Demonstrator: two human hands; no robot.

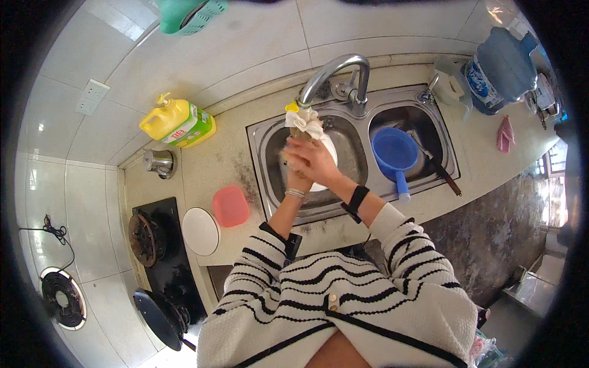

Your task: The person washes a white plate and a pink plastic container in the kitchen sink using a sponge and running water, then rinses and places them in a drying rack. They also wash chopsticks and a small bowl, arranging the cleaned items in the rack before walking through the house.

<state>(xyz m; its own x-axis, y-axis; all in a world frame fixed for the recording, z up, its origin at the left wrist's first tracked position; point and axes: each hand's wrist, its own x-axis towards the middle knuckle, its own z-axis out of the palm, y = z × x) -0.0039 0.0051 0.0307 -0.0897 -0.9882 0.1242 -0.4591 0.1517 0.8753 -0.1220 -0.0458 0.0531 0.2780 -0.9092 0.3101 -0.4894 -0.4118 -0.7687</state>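
Both my hands meet over the left sink basin, just below the spout of a chrome faucet. A white cloth is bunched around the spout's end, with a yellow piece beside it. My right hand lies across my left hand, its fingers blurred. Most of the left hand is covered, and whatever lies between the palms is hidden. Under the hands, a white dish shows in part inside the basin.
A blue dipper and a dark-handled utensil rest at the right basin. Left of the sink are a pink container, a white round plate or lid, a yellow detergent jug and a gas stove. A large water bottle stands right.
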